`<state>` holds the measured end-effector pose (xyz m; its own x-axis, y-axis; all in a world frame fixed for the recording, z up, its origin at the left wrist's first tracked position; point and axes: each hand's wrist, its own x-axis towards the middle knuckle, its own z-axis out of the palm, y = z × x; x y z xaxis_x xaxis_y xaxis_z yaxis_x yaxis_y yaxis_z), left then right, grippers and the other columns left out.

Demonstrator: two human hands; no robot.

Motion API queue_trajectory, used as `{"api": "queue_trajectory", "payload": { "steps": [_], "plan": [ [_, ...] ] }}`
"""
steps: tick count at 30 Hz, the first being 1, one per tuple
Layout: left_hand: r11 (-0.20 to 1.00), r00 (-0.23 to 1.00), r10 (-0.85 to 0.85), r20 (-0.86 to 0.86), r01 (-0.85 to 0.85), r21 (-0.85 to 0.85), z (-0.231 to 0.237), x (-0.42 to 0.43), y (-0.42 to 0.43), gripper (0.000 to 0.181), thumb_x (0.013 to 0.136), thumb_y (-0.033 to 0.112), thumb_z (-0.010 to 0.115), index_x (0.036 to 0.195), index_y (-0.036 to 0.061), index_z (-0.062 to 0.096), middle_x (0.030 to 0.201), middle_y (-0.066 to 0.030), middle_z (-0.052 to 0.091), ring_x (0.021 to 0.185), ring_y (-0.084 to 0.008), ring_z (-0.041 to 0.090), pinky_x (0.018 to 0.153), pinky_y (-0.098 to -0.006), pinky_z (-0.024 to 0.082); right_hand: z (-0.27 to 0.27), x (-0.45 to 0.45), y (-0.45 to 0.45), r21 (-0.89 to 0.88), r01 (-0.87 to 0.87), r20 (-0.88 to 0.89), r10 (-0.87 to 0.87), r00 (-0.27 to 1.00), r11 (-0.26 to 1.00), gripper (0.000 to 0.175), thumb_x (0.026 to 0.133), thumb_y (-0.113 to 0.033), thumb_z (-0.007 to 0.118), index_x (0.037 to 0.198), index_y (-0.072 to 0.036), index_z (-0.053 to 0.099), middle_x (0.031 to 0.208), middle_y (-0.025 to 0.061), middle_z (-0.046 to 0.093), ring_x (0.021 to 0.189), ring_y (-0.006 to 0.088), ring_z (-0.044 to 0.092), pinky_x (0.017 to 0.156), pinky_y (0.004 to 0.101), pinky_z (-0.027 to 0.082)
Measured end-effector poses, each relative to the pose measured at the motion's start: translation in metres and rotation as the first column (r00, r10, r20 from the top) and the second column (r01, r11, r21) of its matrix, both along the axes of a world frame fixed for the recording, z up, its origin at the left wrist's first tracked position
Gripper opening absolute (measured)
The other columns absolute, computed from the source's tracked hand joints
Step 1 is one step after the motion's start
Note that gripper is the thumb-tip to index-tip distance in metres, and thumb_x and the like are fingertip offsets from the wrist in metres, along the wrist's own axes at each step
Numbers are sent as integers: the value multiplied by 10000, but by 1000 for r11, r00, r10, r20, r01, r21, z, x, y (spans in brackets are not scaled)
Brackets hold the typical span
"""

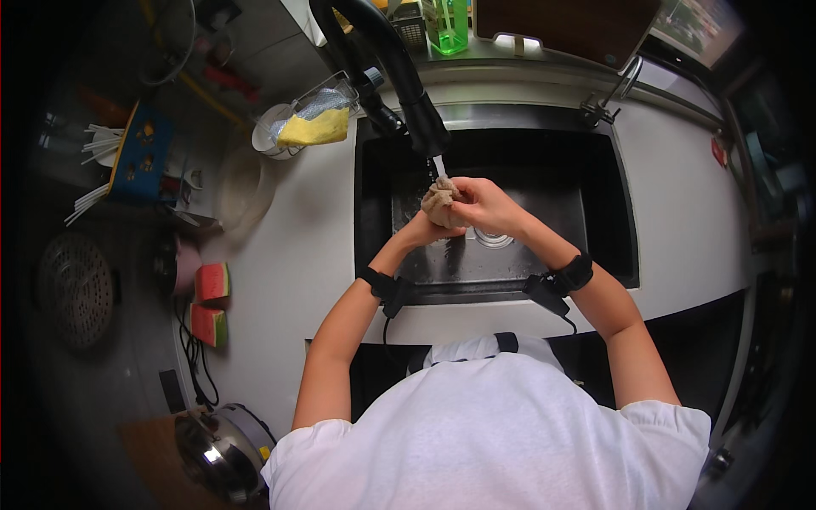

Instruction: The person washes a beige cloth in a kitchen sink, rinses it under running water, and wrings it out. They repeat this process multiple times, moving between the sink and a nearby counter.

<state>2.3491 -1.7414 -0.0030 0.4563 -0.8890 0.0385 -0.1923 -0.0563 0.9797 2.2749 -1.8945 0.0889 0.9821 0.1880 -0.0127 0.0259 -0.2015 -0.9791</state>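
Note:
A bunched beige cloth (pixel 440 199) is held over the black sink (pixel 599 172), right below the mouth of a black faucet (pixel 426 121). Water runs from the faucet onto it. My left hand (pixel 428 231) cups the cloth from below and the left. The fingers of my right hand (pixel 486 205) grip its upper right side. Under my hands the metal drain cover (pixel 494 238) shows in part on the wet sink floor. Both wrists wear black straps with small boxes.
Left of the sink, a yellow cloth (pixel 313 127) hangs over a wire rack beside the faucet. Watermelon pieces (pixel 211 282) lie at the counter's left edge, near a metal-lidded cooker (pixel 220 452). A small metal tap (pixel 599 109) stands at the sink's back right corner. A green bottle (pixel 451 39) stands behind.

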Motion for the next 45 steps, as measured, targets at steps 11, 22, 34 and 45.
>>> {"api": "queue_trajectory", "payload": {
  "steps": [11,22,34,45],
  "plan": [
    [889,699,403,-591,-452,71,-9,19,-17,403,721,-41,524,1108,35,442,1006,-46,543,912,-139,536,807,-261,428,-52,-61,-80,249,341,-373,-235,898,907,424,820,-218,525,1167,16,456,1131,101,519,1120,154,424,940,284,329],
    [952,861,301,-410,-295,79,17,-21,-10,602,646,-25,592,1204,18,370,1126,-86,462,1051,-181,477,900,-292,384,-110,5,19,790,596,-613,161,774,140,515,861,-450,412,1234,-97,383,1270,167,395,1161,331,408,935,510,361],
    [896,518,113,-848,-423,-139,38,105,-1,316,857,166,396,1088,-36,473,1173,-168,486,1107,-247,454,963,-391,349,-101,49,30,612,791,-785,146,602,25,389,902,-309,311,1163,-63,461,1177,124,496,1072,284,504,919,474,398],
    [819,445,108,-889,-546,-173,52,140,-46,558,878,346,361,1163,-134,331,1255,-270,360,1186,-362,359,1022,-446,285,-84,29,25,629,777,-763,190,618,-4,361,856,-159,411,1200,-53,401,1197,138,463,1115,282,465,948,498,362]
  ]
}}
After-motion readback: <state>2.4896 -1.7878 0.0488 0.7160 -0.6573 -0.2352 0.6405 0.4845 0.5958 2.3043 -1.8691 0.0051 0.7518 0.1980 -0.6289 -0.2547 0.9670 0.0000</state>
